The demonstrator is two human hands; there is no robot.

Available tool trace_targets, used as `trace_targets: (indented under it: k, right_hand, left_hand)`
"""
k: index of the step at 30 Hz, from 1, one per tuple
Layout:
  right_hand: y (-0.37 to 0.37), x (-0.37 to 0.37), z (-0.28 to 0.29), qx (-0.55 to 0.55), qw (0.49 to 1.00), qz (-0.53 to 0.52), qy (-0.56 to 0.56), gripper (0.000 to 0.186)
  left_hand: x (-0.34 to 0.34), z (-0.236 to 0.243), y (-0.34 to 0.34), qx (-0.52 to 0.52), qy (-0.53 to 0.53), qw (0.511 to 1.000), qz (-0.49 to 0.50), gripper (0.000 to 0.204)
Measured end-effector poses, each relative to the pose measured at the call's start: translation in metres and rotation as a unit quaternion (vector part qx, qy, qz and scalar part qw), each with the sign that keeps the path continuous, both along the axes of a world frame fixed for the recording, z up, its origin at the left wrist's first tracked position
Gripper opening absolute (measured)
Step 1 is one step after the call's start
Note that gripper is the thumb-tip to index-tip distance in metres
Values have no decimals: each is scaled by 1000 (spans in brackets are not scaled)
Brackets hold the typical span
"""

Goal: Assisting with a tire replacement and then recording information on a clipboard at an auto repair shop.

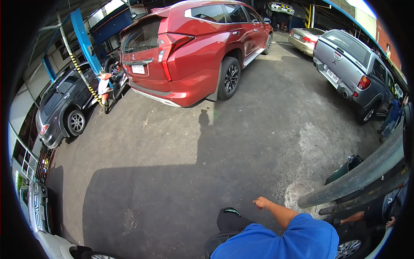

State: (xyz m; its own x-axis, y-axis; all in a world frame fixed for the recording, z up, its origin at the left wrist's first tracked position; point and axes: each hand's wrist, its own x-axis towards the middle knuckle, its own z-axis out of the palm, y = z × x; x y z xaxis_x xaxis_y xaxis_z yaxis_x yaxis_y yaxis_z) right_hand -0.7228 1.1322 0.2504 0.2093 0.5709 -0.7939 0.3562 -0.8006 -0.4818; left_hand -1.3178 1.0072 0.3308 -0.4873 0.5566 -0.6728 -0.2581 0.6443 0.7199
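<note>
My right hand (261, 202) reaches forward from a blue sleeve, low in the view and right of the middle. Its fingers look loosely curled, and no object shows in them. Grey pavement lies beneath it, and my dark-clad leg (233, 219) is just to its left. My left hand is out of sight. Ahead stands a red SUV (194, 56), its rear toward me, well beyond my hand's reach.
A scooter (107, 90) and a dark SUV (64, 103) stand left, beside a striped post (84, 75). A grey pickup (345, 64) and a beige car (305, 39) are on the right. A thick pole (358, 175) slants near right; people (393, 114) are beyond and beside it.
</note>
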Motion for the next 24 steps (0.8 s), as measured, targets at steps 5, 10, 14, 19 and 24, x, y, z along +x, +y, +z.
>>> trace_targets:
  k: [5, 10, 14, 19, 24]
  right_hand:
    - [4, -21, -63, -108, 979, -162, 57, 21]
    - [118, -105, -62, -123, 976, 172, 57, 27]
    - [345, -215, -36, -101, 991, 58, 68, 33]
    - [650, -351, 33, 104, 976, 140, 128, 41]
    - [849, -526, 67, 176, 946, 214, 168, 41]
  left_hand:
    - [-139, -8, 172, 17, 353, 930, -104, 49]
    - [-133, 21, 315, -63, 220, 963, -139, 75]
    - [-149, -11, 323, -153, 216, 946, -189, 72]
    - [-163, -28, 311, -215, 104, 969, -62, 72]
    - [-170, -51, 288, -309, 12, 927, 212, 68]
